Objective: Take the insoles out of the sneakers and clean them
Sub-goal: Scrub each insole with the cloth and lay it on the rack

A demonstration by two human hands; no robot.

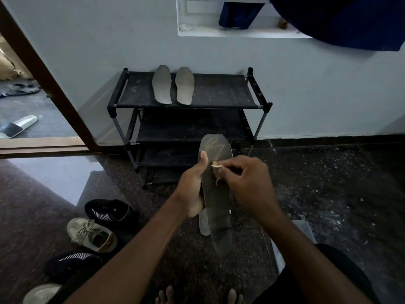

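Over the floor (328, 194) before the shoe rack (258, 91), the left hand (192, 189) grips a dark insole (215, 200) while the right hand (249, 183) pinches a scrap of cloth (215, 166) against its middle, apparently wiping, and probably needs firm strokes toward the toe next.

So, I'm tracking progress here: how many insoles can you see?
4: two insoles atop the rack, one in the left hand, another partly hidden behind it. Others may be hidden.

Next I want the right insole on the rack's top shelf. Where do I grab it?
Pinch the right insole at its near end, coming from the front. It lies flat on the shoe rack, that end by the front rail; the left insole crowds its left side.
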